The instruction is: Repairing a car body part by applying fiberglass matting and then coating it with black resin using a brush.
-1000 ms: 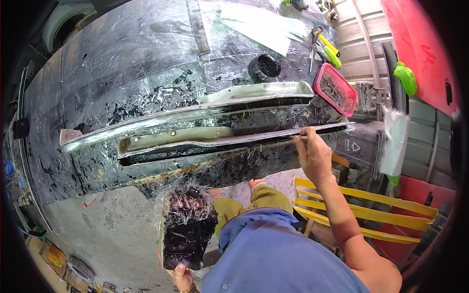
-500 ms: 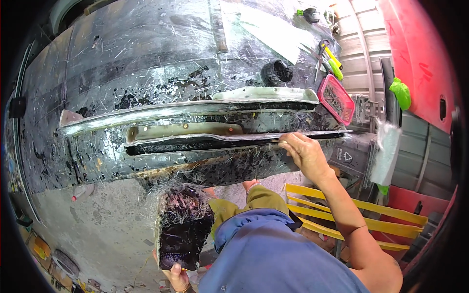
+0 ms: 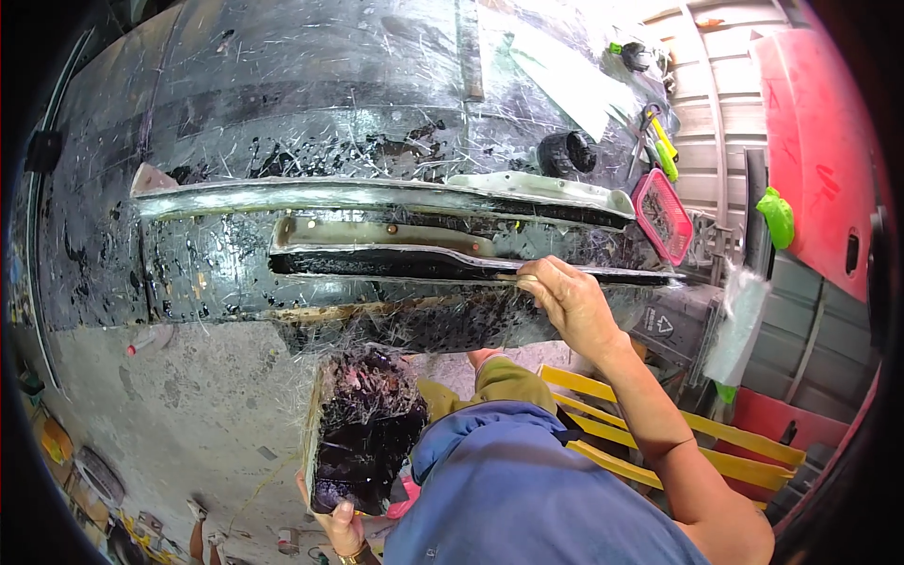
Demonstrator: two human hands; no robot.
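Observation:
Near the bottom edge, my left hand (image 3: 341,527) is closed on the lower end of a rectangular container (image 3: 365,457). Its inside is coated glossy black, with loose pale fibres at the far end. My right hand (image 3: 565,299) is pinched on a thin tan stick (image 3: 507,277), whose tip points left; what the fingers cover is hidden. That stick lies over a long narrow mould (image 3: 395,264) with a black-coated channel and pale rim. Just beyond stands a second long mould (image 3: 320,198), with a shiny pale strip along its channel.
The dark workbench (image 3: 235,122) is strewn with fibre strands. On it are a black round tub (image 3: 567,153), a white sheet (image 3: 565,85), scissors (image 3: 642,137) and a pink basket (image 3: 663,217). Yellow slats (image 3: 697,438) lie at right; another person's legs (image 3: 200,537) show lower left.
My right hand has moved left along the nearer mould with the stick. The view has shifted, so the bench sits farther right. My left hand still holds the container.

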